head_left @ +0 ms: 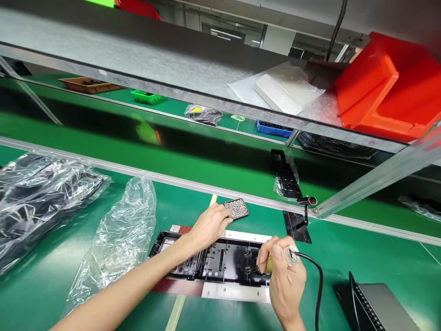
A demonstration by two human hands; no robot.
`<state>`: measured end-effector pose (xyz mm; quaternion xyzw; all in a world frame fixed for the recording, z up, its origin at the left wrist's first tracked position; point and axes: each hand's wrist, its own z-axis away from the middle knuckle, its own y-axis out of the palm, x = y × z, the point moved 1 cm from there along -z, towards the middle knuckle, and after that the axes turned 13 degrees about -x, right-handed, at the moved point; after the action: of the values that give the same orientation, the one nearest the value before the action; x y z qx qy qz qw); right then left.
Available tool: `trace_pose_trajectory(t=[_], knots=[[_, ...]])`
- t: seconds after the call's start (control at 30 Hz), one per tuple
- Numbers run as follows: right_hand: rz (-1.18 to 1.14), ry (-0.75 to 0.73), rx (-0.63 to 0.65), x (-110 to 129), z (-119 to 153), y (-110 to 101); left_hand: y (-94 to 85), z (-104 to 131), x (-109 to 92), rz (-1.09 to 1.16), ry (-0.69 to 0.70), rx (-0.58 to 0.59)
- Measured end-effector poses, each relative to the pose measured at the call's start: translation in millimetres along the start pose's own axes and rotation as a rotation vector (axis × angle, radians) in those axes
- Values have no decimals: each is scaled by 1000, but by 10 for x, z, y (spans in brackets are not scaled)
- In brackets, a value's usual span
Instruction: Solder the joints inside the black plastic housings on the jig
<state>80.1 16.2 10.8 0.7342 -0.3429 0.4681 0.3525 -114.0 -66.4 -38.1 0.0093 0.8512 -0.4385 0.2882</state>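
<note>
My left hand (211,226) reaches over a black plastic housing (230,262), its fingertips bent at the left edge of a small tray of screws (237,208). Whether a screw is between those fingertips is too small to tell. My right hand (285,276) is wrapped round an electric screwdriver (291,256) with a black cable, over the right end of the housing. The tip of the screwdriver is hidden. The housing lies in a fixture with metal plates (237,292).
Bagged black parts (41,197) and a crumpled clear bag (120,234) lie at left. A metal holder (306,204) stands beyond my right hand, and a black and grey device (379,305) is at lower right. A shelf (155,69) with a red bin (382,92) spans above.
</note>
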Motion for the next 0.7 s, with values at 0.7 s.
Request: trace_pose_trajectory(t=[0.7], knots=[[-4,-103,-51,45,67,-6,684,-636,297,-1,35,84]])
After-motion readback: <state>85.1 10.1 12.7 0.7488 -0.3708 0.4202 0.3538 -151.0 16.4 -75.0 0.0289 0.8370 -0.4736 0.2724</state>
